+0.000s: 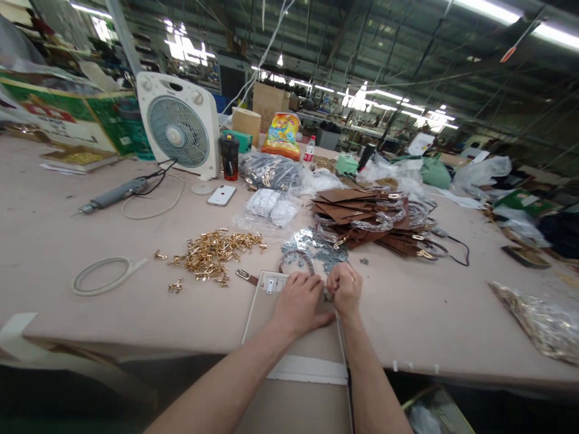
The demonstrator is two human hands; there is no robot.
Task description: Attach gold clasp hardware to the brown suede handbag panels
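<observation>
My left hand [301,301] lies on a white-framed board [298,349] at the table's near edge, fingers curled down over a brown strap [248,276] with a metal buckle. Right beside it, my right hand [346,289] is closed in a fist, pinching a small metal part against the same spot. A wrapped handle loop [296,259] curves just beyond my fingers. To the left sits a heap of gold metal fittings [212,253], and a pile of small silver pieces [316,247] lies straight ahead.
A stack of brown leather pieces with wrapped handles [375,220] sits ahead right. A white fan [178,123], a dark bottle [230,157], a white phone [221,194], a grey power tool [113,194], a white cord coil [102,275] and plastic bags [538,322] are around.
</observation>
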